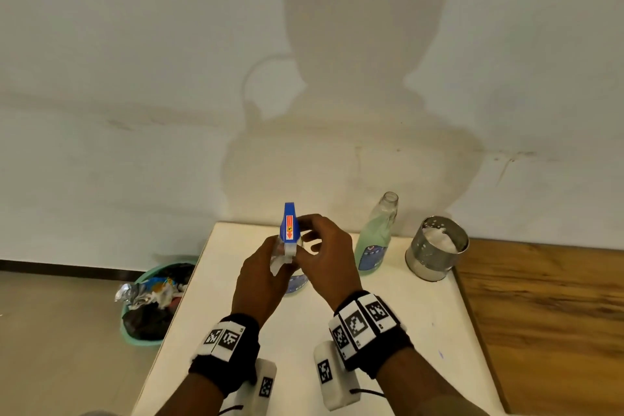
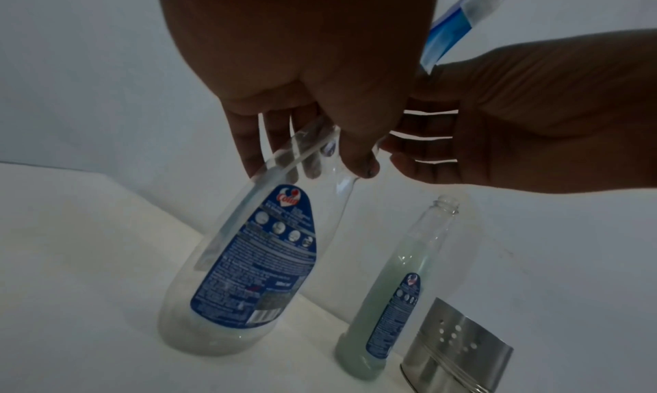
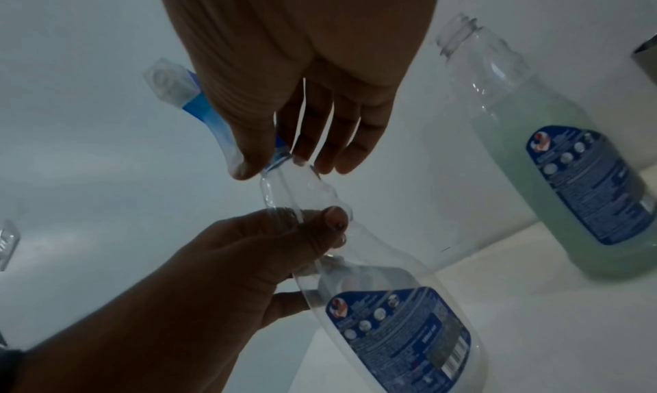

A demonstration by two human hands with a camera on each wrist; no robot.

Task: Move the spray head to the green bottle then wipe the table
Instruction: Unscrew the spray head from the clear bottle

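Note:
A clear, nearly empty bottle with a blue label stands tilted on the white table. My left hand grips its neck. The blue-and-white spray head sits on top of it, and my right hand pinches the collar of the spray head between thumb and fingers. To the right, the green bottle stands upright with liquid inside and an open, capless neck. The joint between spray head and neck is hidden by my fingers.
A perforated metal tin holding a white cloth stands right of the green bottle. A wooden surface adjoins the table on the right. On the floor to the left sits a green bin full of rubbish. A wall rises just behind the table.

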